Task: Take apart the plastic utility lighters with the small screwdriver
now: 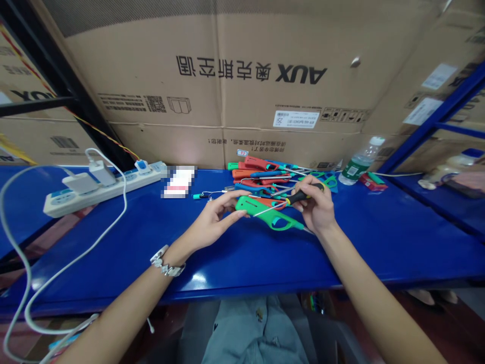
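Observation:
My left hand (220, 220) pinches the butt end of a green long-neck gas lighter (265, 212), whose nozzle points to the right. A screwdriver (306, 192) with a black and yellow handle is gripped in my right hand (317, 205). Its thin shaft slants left across the lighter's body, and the tip lies at the lighter's side near my left fingers. Just behind both hands is a pile of red, blue and green lighters (257, 174), partly hidden by my fingers.
A white power strip (106, 188) with plugs and looping cables sits at the left. Water bottle (359, 163) and small red box (373, 183) stand at the right. A large cardboard sheet (242, 106) walls off the back of the blue table (242, 268).

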A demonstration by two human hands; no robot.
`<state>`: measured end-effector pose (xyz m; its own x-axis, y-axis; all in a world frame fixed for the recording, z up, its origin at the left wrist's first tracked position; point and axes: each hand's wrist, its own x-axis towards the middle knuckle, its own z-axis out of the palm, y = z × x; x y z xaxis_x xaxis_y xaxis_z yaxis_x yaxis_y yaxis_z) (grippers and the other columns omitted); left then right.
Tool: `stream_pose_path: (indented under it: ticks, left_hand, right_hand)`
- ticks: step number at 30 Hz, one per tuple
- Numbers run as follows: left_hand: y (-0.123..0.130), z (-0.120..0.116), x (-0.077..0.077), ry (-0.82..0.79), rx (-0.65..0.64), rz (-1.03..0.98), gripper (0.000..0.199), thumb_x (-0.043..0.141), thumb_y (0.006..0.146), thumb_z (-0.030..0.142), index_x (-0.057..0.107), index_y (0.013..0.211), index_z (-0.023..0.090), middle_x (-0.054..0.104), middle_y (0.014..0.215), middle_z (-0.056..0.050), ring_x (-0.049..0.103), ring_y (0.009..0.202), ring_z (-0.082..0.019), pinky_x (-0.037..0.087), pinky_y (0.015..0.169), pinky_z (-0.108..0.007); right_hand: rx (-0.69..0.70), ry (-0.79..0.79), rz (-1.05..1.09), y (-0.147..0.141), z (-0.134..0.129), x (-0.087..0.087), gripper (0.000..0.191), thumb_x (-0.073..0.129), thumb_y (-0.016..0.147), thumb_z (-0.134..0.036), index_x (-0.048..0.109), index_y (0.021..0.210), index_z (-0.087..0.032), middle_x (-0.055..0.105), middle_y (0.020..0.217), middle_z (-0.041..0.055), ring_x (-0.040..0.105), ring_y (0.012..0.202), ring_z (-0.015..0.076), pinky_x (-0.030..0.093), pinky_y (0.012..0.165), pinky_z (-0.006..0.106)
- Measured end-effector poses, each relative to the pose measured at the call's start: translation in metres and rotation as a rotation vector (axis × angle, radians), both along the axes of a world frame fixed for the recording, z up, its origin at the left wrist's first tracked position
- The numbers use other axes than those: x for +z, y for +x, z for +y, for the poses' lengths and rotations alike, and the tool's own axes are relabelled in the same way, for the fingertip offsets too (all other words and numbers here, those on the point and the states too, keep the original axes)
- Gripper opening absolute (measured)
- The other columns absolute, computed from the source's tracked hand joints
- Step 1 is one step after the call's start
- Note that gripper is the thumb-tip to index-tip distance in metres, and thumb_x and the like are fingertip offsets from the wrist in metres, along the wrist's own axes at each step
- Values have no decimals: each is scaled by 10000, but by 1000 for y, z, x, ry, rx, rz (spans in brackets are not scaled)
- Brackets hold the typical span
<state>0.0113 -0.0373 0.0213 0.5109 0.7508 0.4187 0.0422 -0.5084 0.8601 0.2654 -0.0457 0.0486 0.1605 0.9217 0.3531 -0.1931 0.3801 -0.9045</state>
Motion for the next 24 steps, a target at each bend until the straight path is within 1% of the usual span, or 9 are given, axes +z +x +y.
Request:
stream_pose_path:
  ticks: [3, 6, 9, 13, 17, 21, 24]
  left_hand:
    - [0, 2, -4, -1, 39, 74, 396, 649, 968, 337, 583, 1331, 195, 761, 936, -43, 719, 873, -193, 574, 830, -362]
    - [0, 4, -10, 21, 76, 170, 366, 702, 924, 354, 619, 1244, 195, 727, 864, -14, 688, 813, -187, 562, 800, -366]
    - [0, 5, -14, 15, 73, 211, 344, 722, 906, 341, 623, 1204, 199, 693, 835, 3, 667, 796, -183, 553, 797, -364]
    - [1, 5, -16, -2, 80, 203, 357, 717, 906, 349, 621, 1216, 200, 664, 821, 7, 646, 777, -179, 534, 777, -358]
    - [1, 5, -16, -33, 91, 203, 384, 717, 904, 372, 617, 1225, 185, 647, 826, 3, 630, 774, -175, 522, 764, -351]
    - [2, 4, -15, -47, 87, 198, 394, 714, 906, 377, 613, 1234, 184, 643, 828, 3, 622, 771, -172, 518, 759, -349]
    - [2, 4, -15, -41, 81, 189, 392, 711, 907, 379, 616, 1233, 185, 645, 834, 2, 620, 775, -172, 514, 755, -347]
  right_hand:
    - [-59, 0, -43, -2, 2, 1, 352, 800, 697, -458, 526, 676, -239, 365, 495, -78, 322, 396, 90, 267, 391, 256]
    - [-89, 29, -204, -10, 2, 7, 358, 783, 750, -526, 566, 756, -242, 450, 521, -60, 405, 402, 114, 322, 413, 284]
    - [-59, 59, -386, -22, 1, 15, 363, 698, 848, -572, 552, 791, -245, 533, 560, -26, 493, 437, 144, 376, 457, 307]
    - [-30, 93, -500, -36, 0, 20, 366, 637, 907, -588, 520, 824, -251, 561, 603, -22, 543, 467, 145, 424, 485, 306]
    - [-96, 192, -529, -37, 2, 21, 341, 641, 922, -555, 531, 820, -248, 590, 647, -5, 551, 495, 142, 429, 483, 302]
    - [-133, 272, -582, -34, -2, 24, 299, 649, 936, -495, 540, 804, -251, 551, 580, -19, 525, 484, 144, 412, 478, 306]
    - [-159, 302, -637, -34, -7, 27, 276, 649, 937, -467, 546, 808, -246, 566, 582, -23, 526, 495, 137, 414, 489, 298]
